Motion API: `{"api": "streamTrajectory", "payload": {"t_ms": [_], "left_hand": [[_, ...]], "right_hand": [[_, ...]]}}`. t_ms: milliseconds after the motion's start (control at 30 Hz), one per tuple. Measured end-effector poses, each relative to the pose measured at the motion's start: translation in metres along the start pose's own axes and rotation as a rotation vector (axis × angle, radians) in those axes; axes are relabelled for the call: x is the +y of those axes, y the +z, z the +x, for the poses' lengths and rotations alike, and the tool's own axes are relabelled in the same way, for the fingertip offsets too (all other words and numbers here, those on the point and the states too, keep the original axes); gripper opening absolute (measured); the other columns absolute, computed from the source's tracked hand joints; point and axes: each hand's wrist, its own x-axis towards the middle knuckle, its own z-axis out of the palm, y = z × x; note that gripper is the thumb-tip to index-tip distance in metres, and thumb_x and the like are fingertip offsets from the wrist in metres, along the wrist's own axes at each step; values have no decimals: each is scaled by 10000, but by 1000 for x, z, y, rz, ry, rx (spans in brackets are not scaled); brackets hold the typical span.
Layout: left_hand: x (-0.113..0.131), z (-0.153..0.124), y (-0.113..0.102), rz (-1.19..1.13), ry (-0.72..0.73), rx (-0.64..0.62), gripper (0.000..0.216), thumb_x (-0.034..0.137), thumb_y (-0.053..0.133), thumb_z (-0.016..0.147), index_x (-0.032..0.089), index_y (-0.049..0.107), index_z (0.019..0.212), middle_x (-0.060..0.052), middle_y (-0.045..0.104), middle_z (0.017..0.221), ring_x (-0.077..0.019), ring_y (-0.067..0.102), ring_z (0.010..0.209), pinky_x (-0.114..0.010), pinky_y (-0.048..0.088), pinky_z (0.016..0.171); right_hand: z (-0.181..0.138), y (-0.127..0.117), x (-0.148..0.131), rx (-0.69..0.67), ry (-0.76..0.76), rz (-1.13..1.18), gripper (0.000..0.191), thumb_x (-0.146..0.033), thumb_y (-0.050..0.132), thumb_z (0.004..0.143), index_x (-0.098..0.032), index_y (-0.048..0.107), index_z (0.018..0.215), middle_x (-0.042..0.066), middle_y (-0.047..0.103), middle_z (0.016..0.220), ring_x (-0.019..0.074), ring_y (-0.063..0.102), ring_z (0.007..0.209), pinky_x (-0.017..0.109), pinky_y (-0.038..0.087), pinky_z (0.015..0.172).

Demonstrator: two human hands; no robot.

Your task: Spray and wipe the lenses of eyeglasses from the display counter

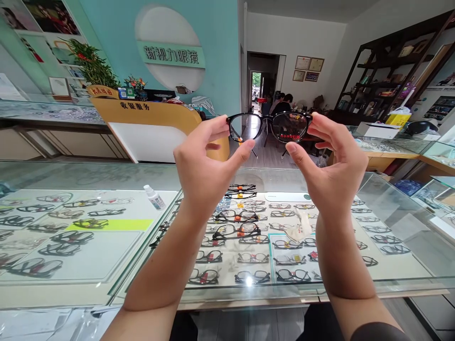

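— what do we see of our own body here?

— two bare forearms that rise from the bottom edge, with the left hand [202,166] and the right hand [332,166] at their ends.

— do we wear anything on them?

— we find no ring, watch or bracelet on either wrist, and no glove. both arms are uncovered from wrist to elbow.

— any sleeve at all?

— only at the lower right corner, where we make out the edge of a dark sleeve [378,330] with a brownish cast, at the right upper arm. on the left side we cannot tell; the arm leaves the picture bare.

— and the nails?

— short and plain, as far as we can see them.
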Motion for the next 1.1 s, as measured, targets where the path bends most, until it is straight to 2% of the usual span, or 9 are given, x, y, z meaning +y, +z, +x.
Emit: {"api": "streamTrajectory", "payload": {"t_ms": [100, 300, 567, 700, 800, 933, 1100], "left_hand": [[0, 0, 0, -7, -14, 1, 526, 673, 899, 932, 325, 795, 1312, -55, 865, 1242, -319, 842, 1202, -529, 709, 1014], [1, -1, 1, -19, -26, -6, 476, 692, 895, 925, 325, 805, 1214, -51, 872, 1158, -300, 850, 1110, -533, 706, 961], [-3, -1, 4, -4, -16, -14, 445, 662, 880, 942, 323, 803, 1221, -41, 875, 1147, -271, 846, 1062, -497, 698, 937], [-7, -2, 6, -5, -19, -36, 442, 657, 861, 957, 323, 801, 1241, -51, 870, 1166, -276, 842, 1057, -505, 690, 924], [-10, -3, 8, -4, 5, -30, 502, 690, 839, 968, 328, 766, 1306, -60, 847, 1218, -292, 830, 1134, -509, 679, 940], [-18, -3, 12, 14, 102, 57, 648, 746, 852, 934, 373, 674, 1433, -74, 767, 1373, -342, 764, 1330, -538, 661, 976], [-28, -4, 17, 47, 190, 115, 791, 791, 895, 861, 381, 613, 1475, -103, 702, 1448, -400, 662, 1468, -570, 648, 1028]], "right_hand": [[0, 0, -1, -8, 9, -1, 535, -531, 779, 1056, -371, 669, 1554, 104, 754, 1453, 384, 740, 1379, 628, 678, 1058], [3, 0, -9, 105, -34, 29, 439, -409, 888, 977, -296, 775, 1386, 66, 821, 1271, 293, 802, 1182, 543, 683, 981], [4, 0, -14, 115, -42, 15, 423, -443, 890, 973, -276, 780, 1346, 79, 822, 1227, 300, 799, 1146, 528, 672, 937], [4, -1, -16, 111, -59, 1, 408, -441, 871, 988, -273, 763, 1344, 94, 802, 1223, 312, 777, 1162, 549, 672, 976], [3, -2, -10, 90, -48, -21, 448, -507, 836, 1003, -307, 740, 1392, 88, 799, 1289, 323, 778, 1201, 561, 678, 978], [1, -1, 5, -17, 17, -4, 539, -540, 765, 1044, -383, 661, 1549, 82, 744, 1513, 361, 760, 1336, 615, 679, 1019], [1, 3, 15, -69, 49, 28, 626, -545, 760, 1038, -368, 605, 1618, 112, 713, 1580, 383, 729, 1401, 640, 673, 1056]]}}
